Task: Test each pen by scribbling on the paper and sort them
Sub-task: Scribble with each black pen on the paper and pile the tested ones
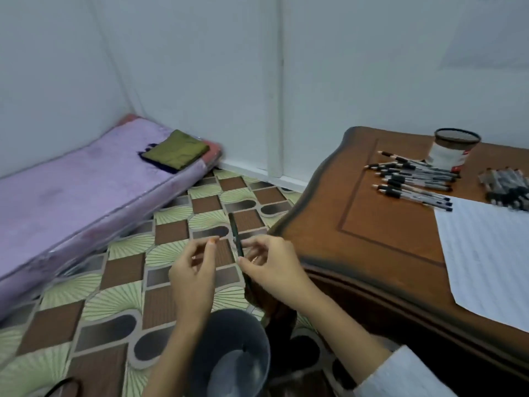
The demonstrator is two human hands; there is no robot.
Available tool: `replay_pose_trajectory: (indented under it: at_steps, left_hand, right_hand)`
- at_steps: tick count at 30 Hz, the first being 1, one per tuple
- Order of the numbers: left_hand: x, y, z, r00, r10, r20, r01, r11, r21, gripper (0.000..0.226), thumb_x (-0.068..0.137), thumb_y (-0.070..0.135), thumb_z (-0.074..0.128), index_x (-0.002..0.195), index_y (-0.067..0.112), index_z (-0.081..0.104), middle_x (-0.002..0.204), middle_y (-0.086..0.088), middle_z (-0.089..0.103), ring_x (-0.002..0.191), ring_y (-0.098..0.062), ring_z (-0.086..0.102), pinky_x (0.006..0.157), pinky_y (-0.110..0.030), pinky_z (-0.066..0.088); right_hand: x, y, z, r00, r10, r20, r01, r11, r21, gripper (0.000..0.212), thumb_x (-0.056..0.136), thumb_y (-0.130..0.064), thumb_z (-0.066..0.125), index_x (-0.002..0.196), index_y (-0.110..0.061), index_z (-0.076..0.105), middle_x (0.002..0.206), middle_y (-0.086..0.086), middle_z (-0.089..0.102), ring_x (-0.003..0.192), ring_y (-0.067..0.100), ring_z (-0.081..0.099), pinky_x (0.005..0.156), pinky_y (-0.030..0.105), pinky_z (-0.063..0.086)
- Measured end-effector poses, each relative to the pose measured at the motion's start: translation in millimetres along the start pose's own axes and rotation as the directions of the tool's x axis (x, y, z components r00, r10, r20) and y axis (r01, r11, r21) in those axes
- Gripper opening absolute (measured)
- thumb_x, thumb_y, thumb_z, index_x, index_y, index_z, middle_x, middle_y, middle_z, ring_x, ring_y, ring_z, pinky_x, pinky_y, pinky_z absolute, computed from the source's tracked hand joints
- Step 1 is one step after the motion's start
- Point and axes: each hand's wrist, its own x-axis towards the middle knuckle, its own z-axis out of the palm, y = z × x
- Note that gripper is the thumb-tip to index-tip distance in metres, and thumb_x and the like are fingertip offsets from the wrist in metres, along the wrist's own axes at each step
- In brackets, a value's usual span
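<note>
My right hand (pixel 270 263) pinches a dark pen (pixel 236 234) near its lower end, and the pen points up and away over the floor, left of the table. My left hand (pixel 194 267) hovers just left of the pen with thumb and fingers curled and nothing in them. On the wooden table (pixel 372 224) lie a row of several pens (pixel 412 181), a second bundle of pens (pixel 506 190) at the right edge, and a sheet of lined paper (pixel 486 253). A mesh pen cup (pixel 453 151) stands behind the row.
A grey bin (pixel 237 351) stands on the patterned floor below my hands, beside the table's corner. A low mattress with a purple cover (pixel 86 196) lies at the left against the wall, with a folded green cloth (pixel 176 150) on it.
</note>
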Motion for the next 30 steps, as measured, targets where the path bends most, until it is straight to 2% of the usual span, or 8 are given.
replay_pose_trajectory:
  at_steps: [3, 9, 12, 15, 20, 23, 27, 30]
  left_hand:
    - [-19, -36, -24, 0.993, -0.096, -0.071, 0.098, 0.995, 0.032, 0.017, 0.096, 0.012, 0.053, 0.095, 0.017, 0.07, 0.087, 0.006, 0.069, 0.077, 0.0, 0.06, 0.071, -0.021, 0.047]
    - [-65, -96, -45, 0.97, -0.239, -0.048, 0.244, 0.962, 0.124, 0.015, 0.096, 0.015, 0.054, 0.102, 0.02, 0.067, 0.096, 0.007, 0.068, 0.085, 0.005, 0.059, 0.071, -0.008, 0.043]
    - [-79, -121, -52, 0.942, -0.335, 0.017, 0.327, 0.929, 0.175, 0.014, 0.096, 0.019, 0.055, 0.106, 0.023, 0.063, 0.103, 0.008, 0.066, 0.098, -0.004, 0.059, 0.082, -0.018, 0.045]
    - [-88, -135, -57, 0.908, -0.406, 0.1, 0.372, 0.893, 0.254, 0.018, 0.095, 0.019, 0.058, 0.112, 0.021, 0.061, 0.108, 0.006, 0.065, 0.104, -0.01, 0.059, 0.084, -0.019, 0.043]
    - [-88, -136, -61, 0.877, -0.466, 0.119, 0.423, 0.865, 0.269, 0.022, 0.091, 0.012, 0.061, 0.113, 0.015, 0.062, 0.11, 0.002, 0.066, 0.106, -0.012, 0.06, 0.088, -0.022, 0.046]
    - [-76, -125, -63, 0.892, -0.438, 0.107, 0.399, 0.878, 0.265, 0.02, 0.091, 0.01, 0.061, 0.11, 0.011, 0.064, 0.101, 0.005, 0.066, 0.097, -0.006, 0.061, 0.075, -0.006, 0.042]
    - [-52, -103, -63, 0.921, -0.38, 0.08, 0.352, 0.905, 0.239, 0.016, 0.091, 0.01, 0.06, 0.106, 0.013, 0.065, 0.098, 0.005, 0.066, 0.096, -0.009, 0.061, 0.072, -0.009, 0.042]
    - [-34, -79, -59, 0.948, -0.309, 0.081, 0.29, 0.938, 0.19, 0.015, 0.092, 0.01, 0.059, 0.104, 0.014, 0.066, 0.097, 0.004, 0.066, 0.094, -0.01, 0.06, 0.073, -0.013, 0.043]
  right_hand:
    - [-11, 25, 50, 0.99, 0.062, 0.126, -0.052, 0.996, -0.079, 0.025, 0.086, -0.012, 0.066, 0.111, -0.01, 0.066, 0.064, -0.015, 0.052, 0.054, -0.008, 0.05, 0.061, 0.005, 0.038]
    - [-38, 90, 113, 0.905, 0.315, 0.285, -0.221, 0.922, -0.317, 0.007, 0.087, -0.015, 0.065, 0.09, -0.021, 0.061, 0.078, -0.002, 0.062, 0.087, 0.017, 0.063, 0.085, 0.034, 0.051]
    - [-44, 109, 120, 0.828, 0.411, 0.381, -0.227, 0.868, -0.442, 0.051, 0.089, -0.023, 0.065, 0.134, -0.008, 0.046, 0.13, 0.01, 0.054, 0.122, 0.023, 0.051, 0.099, 0.031, 0.044]
    - [-46, 117, 116, 0.828, 0.398, 0.395, -0.231, 0.884, -0.406, 0.071, 0.087, -0.027, 0.068, 0.146, -0.014, 0.031, 0.144, 0.008, 0.035, 0.134, 0.022, 0.037, 0.107, 0.029, 0.035]
    - [-41, 122, 105, 0.854, 0.344, 0.39, -0.208, 0.913, -0.351, 0.065, 0.086, -0.025, 0.07, 0.142, -0.016, 0.039, 0.139, 0.005, 0.039, 0.126, 0.017, 0.043, 0.102, 0.025, 0.037]
    - [-36, 118, 95, 0.878, 0.312, 0.364, -0.201, 0.929, -0.31, 0.053, 0.087, -0.02, 0.069, 0.135, -0.016, 0.048, 0.128, 0.003, 0.051, 0.107, 0.009, 0.049, 0.085, 0.018, 0.042]
    - [-23, 101, 77, 0.927, 0.241, 0.286, -0.179, 0.957, -0.228, 0.034, 0.087, -0.018, 0.069, 0.119, -0.018, 0.06, 0.11, 0.002, 0.061, 0.083, 0.005, 0.053, 0.061, 0.005, 0.038]
    - [-14, 74, 57, 0.957, 0.18, 0.228, -0.153, 0.979, -0.131, 0.026, 0.086, -0.014, 0.068, 0.112, -0.015, 0.066, 0.097, 0.001, 0.064, 0.074, 0.004, 0.056, 0.064, 0.01, 0.048]
